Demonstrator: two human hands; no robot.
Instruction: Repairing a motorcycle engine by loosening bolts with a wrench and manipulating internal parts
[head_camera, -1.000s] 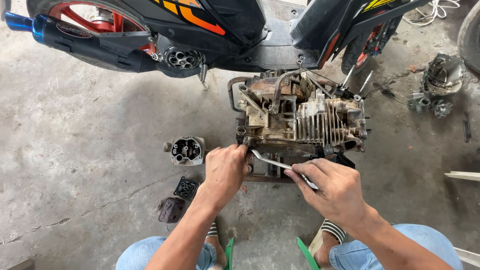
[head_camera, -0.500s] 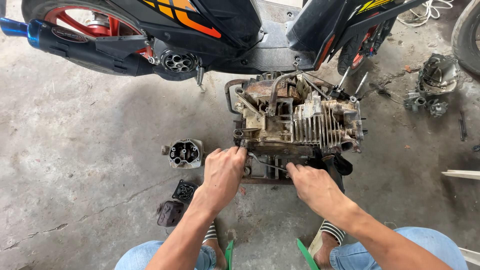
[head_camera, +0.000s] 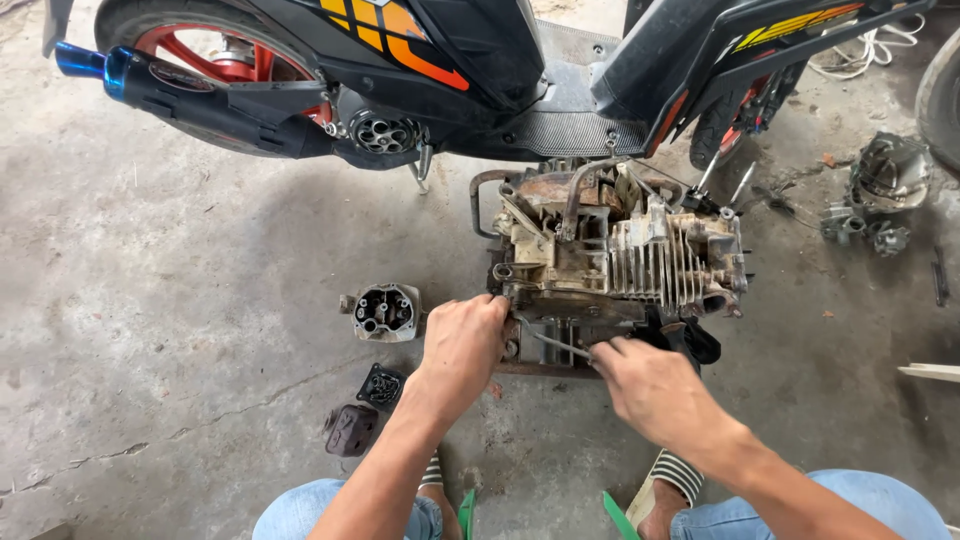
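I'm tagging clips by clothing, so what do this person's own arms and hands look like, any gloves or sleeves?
Both arms are bare up to the bottom edge of the picture: no sleeves show. The left hand and right hand wear no gloves, and no ring, watch or wristband is visible. Lower down there are blue jeans at the knees and striped sandals.

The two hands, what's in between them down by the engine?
In the head view, a thin metal tool spans the gap between the left hand and the right hand, in front of the engine. The right hand holds it.
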